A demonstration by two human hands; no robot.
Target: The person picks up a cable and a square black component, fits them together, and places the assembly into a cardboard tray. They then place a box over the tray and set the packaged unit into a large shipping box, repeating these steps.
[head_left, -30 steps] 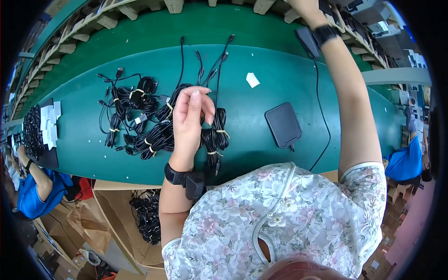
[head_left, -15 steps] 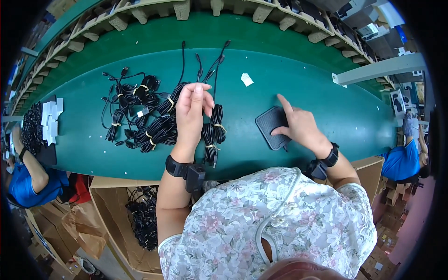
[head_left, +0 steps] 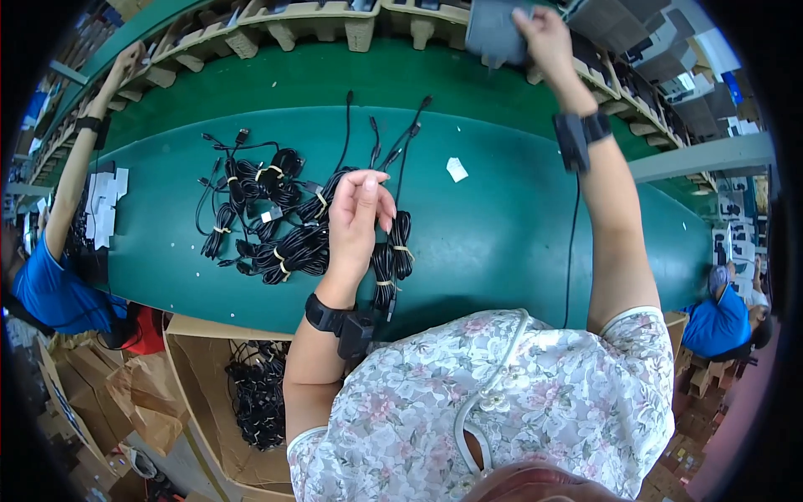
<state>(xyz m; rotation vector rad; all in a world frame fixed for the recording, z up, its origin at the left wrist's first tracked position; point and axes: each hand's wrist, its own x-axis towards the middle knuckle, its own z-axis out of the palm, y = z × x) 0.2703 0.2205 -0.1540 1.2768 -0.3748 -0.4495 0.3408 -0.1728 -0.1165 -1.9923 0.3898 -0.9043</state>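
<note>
While an open carton (head_left: 192, 368) of black cables (head_left: 259, 397) pokes out below the near edge of the green tabletop (head_left: 485, 251), the left hand (head_left: 355, 222) is by some tied bundles (head_left: 288, 251), fingers half curled, can't tell if they've got anything. Past the far edge, the right hand (head_left: 548, 46) grips a flat dark pad (head_left: 493, 33) by the tan trays (head_left: 347, 33).

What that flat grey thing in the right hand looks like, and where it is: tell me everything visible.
The flat grey device is roughly square and plastic-looking, its detail lost to blur, its top at the picture's edge. The right hand grips its right side, thumb over the visible face, by the far side of the green table; it overlaps the tan trays in view; whether it touches them is unclear.
</note>
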